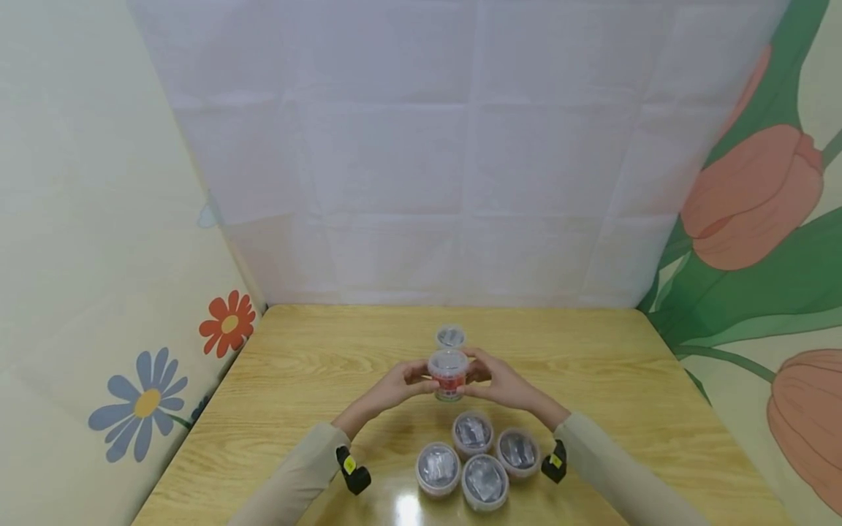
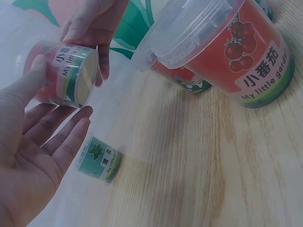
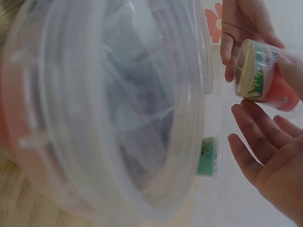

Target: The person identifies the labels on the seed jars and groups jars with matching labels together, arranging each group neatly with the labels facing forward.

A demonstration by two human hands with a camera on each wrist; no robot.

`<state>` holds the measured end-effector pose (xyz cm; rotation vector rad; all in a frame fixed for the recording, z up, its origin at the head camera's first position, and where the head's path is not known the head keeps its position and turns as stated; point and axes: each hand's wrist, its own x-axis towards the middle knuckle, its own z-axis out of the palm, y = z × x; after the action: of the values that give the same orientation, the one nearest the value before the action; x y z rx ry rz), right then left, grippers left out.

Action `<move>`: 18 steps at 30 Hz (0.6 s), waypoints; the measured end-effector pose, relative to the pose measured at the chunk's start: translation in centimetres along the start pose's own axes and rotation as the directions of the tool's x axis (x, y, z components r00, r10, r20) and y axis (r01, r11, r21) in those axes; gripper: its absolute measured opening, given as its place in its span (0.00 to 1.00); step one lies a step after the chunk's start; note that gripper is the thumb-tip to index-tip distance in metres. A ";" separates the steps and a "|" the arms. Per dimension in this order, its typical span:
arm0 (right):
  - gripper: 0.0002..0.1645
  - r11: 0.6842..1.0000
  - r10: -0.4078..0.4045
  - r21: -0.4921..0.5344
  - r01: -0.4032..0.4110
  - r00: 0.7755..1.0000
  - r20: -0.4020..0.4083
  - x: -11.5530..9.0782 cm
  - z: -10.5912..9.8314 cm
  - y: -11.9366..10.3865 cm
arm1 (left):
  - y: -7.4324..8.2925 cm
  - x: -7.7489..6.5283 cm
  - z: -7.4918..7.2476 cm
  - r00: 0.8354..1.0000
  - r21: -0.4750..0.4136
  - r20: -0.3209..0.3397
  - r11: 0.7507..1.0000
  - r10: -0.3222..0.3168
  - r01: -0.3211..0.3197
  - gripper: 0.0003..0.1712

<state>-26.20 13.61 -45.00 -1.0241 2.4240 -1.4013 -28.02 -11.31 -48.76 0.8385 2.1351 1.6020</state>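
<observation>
A clear plastic cup with a red tomato-coloured label (image 2: 57, 75) and a clear lid is held between both hands above the wooden table. My left hand (image 1: 400, 387) grips its left side, thumb on the near wall and fingers spread along the side and base. On the other side my right hand (image 1: 500, 382) holds the cup between thumb and fingers. The cup is tipped in the wrist views only as those cameras are turned; a pale base (image 3: 245, 71) shows. Just beyond it on the table stands a green-labelled cup (image 2: 100, 160) with a leaf picture.
Nearer the body, several lidded cups stand grouped on the table (image 1: 316, 343): one at the left (image 1: 438, 467), one in front (image 1: 485, 482), one behind (image 1: 473, 432), one at the right (image 1: 517, 451). A white cloth (image 1: 421, 168) hangs behind the table.
</observation>
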 end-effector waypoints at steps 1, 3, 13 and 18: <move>0.37 1.000 0.002 -0.004 -0.002 1.000 -0.004 0.1 0.0 0.5 | 0.0 0.0 0.0 1.000 0.000 -0.005 1.000 -0.006 0.006 0.29; 0.37 1.000 0.005 -0.004 -0.005 1.000 -0.011 0.1 0.1 1.2 | 0.0 0.1 0.0 1.000 -0.002 -0.017 1.000 -0.019 0.019 0.28; 0.39 0.997 0.043 0.063 -0.039 0.997 -0.062 0.1 0.0 1.7 | 2.9 -0.7 0.4 0.999 -0.049 -0.035 0.998 -0.040 0.039 0.26; 0.37 0.996 0.013 0.091 -0.008 0.998 -0.057 -0.3 -0.3 0.1 | 1.7 -0.3 0.4 0.998 -0.094 -0.042 0.994 -0.056 0.051 0.25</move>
<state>-26.15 14.02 -44.95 -0.9619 2.3768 -1.5426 -27.07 -10.88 -47.31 0.7172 2.0769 1.6928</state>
